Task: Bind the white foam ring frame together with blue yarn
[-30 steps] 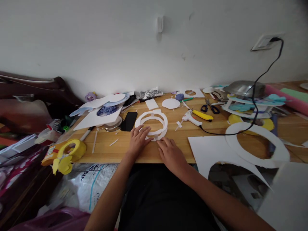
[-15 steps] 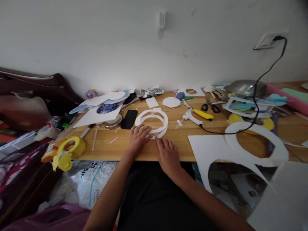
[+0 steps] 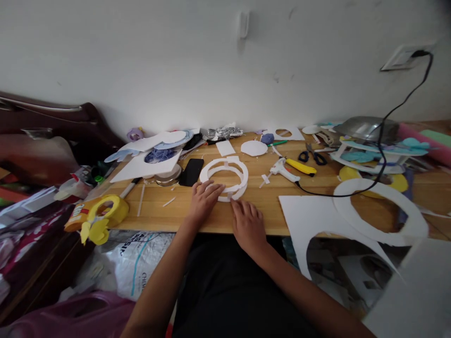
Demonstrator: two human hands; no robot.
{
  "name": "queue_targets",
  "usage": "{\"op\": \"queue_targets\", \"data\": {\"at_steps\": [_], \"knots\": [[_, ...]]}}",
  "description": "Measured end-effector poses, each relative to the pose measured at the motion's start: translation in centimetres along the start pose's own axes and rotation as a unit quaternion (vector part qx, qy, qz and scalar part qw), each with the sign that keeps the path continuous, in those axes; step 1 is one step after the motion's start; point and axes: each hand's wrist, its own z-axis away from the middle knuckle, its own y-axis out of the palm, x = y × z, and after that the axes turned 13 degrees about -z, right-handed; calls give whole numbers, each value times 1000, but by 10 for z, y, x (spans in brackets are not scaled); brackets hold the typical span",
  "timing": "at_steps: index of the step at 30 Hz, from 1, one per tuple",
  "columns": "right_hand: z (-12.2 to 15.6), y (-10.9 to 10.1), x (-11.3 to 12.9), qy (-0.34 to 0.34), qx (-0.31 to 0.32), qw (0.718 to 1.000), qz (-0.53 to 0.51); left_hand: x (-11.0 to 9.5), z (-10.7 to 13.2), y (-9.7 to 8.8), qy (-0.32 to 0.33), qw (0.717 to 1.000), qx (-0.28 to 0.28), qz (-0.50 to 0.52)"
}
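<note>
white board ring assembly [image 3: 243,174], two rings one above the other with short pieces between, rests on the wooden tabletop [image 3: 165,223], straight ahead of the person. change over the last second: slight; view shifts, both hands stay by the near rim. left hand [image 3: 204,201]: fingers a little spread across the near-left rim. right hand [image 3: 249,225]: fingers loosely curled, tips at the near edge. pinching by either grip: cannot tell. reading: likely a steadying hold. glue gun [image 3: 283,172] lies rightward, untouched.
</note>
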Motion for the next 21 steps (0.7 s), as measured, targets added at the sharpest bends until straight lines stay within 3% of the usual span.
{"op": "queue_targets", "data": {"at_steps": [21], "knots": [[-2, -6, 7, 33, 32, 998, 42, 0, -1, -2, 9, 1000, -9, -21]]}}
